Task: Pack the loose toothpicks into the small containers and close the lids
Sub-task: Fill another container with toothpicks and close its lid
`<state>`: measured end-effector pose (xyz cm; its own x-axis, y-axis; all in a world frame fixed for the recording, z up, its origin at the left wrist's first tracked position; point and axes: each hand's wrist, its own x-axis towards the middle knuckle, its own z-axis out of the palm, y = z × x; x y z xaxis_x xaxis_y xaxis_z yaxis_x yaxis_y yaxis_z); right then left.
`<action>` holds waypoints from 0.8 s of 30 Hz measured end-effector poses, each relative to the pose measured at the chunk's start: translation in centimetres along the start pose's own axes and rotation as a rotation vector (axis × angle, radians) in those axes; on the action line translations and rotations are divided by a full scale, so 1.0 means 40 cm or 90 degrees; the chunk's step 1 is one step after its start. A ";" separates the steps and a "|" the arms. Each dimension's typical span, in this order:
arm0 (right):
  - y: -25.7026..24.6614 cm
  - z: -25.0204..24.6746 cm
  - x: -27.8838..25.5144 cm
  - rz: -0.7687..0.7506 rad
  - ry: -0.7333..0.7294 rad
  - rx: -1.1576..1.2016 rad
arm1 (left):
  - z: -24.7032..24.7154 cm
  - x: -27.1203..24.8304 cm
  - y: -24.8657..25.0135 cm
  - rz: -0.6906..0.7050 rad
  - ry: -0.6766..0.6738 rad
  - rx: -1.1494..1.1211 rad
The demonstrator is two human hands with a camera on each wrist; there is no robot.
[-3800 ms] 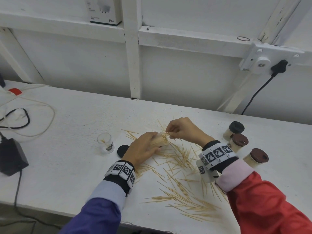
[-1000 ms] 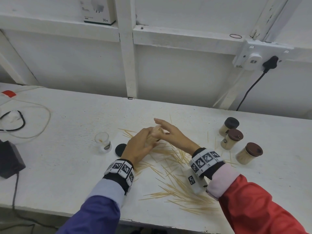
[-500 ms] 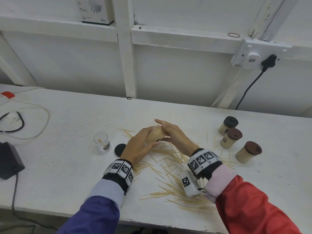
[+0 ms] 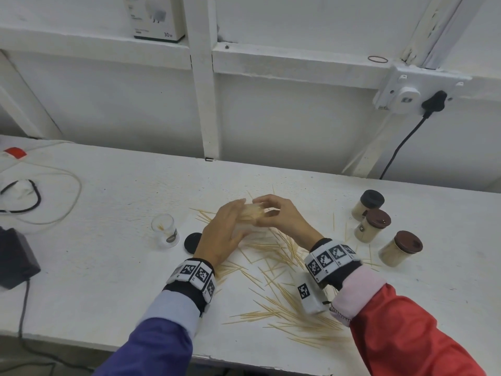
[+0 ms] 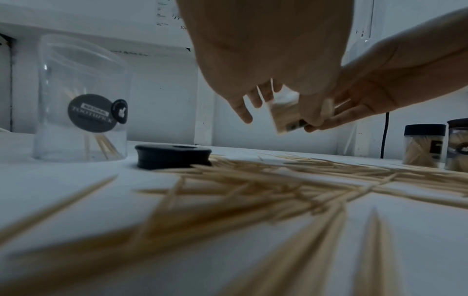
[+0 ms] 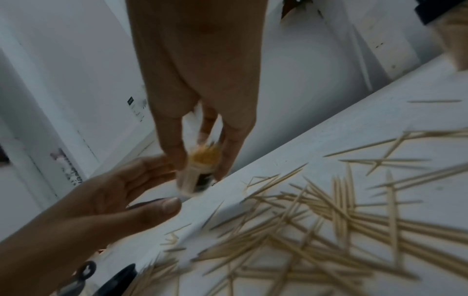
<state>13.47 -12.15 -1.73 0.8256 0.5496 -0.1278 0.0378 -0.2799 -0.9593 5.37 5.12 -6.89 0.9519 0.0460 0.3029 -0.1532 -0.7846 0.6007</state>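
Observation:
A small clear container (image 6: 196, 170) packed with toothpicks is held just above the white table (image 4: 108, 267), mouth tilted up. My right hand (image 4: 267, 210) grips it with its fingers around the body. My left hand (image 4: 235, 213) is beside it with straight fingers and only touches its side. Loose toothpicks (image 4: 284, 302) lie scattered under and in front of both wrists. To the left stand an open clear container (image 4: 164, 230) holding a few toothpicks and a black lid (image 4: 193, 242) lying flat.
Three filled, lidded containers (image 4: 372, 225) stand at the right. A black power adapter (image 4: 13, 256) and cables (image 4: 40, 196) lie at the left. A plug (image 4: 431, 103) sits in the wall socket. The table's front edge runs close under my forearms.
My right hand went from pushing toothpicks in, to pressing its palm on their ends, to gripping the container. My left hand's fingers have straightened off it.

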 end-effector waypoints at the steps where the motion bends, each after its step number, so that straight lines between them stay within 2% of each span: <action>1: 0.004 -0.001 0.002 -0.005 0.033 -0.013 | 0.001 0.002 -0.001 0.009 0.002 0.013; 7: 0.015 -0.010 0.003 0.007 -0.017 -0.005 | 0.003 0.008 -0.015 0.031 -0.006 0.033; 12: 0.016 -0.029 -0.009 0.027 -0.114 0.029 | 0.005 0.008 -0.015 0.055 -0.029 0.054; 14: 0.016 -0.046 -0.015 0.060 -0.107 0.023 | 0.008 0.005 -0.018 0.053 -0.041 0.068; 16: 0.024 -0.067 -0.020 0.082 -0.030 -0.083 | 0.009 0.004 -0.020 0.044 -0.051 0.073; 18: 0.034 -0.089 -0.029 0.112 0.047 -0.334 | 0.003 0.005 -0.014 0.021 -0.061 0.068; 20: 0.045 -0.094 -0.043 0.173 0.028 -0.590 | -0.001 0.008 -0.005 0.004 -0.069 0.058; 21: 0.052 -0.090 -0.051 0.203 -0.003 -0.665 | -0.003 0.008 0.000 -0.001 -0.072 0.054; 24: 0.076 -0.065 -0.069 0.241 -0.075 -0.714 | -0.006 0.009 0.007 -0.027 -0.088 0.064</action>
<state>12.77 -16.58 -3.64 0.8359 0.3360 -0.4339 0.3223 -0.9405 -0.1074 5.60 5.07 -6.45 0.9854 0.0013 0.1703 -0.0907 -0.8423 0.5313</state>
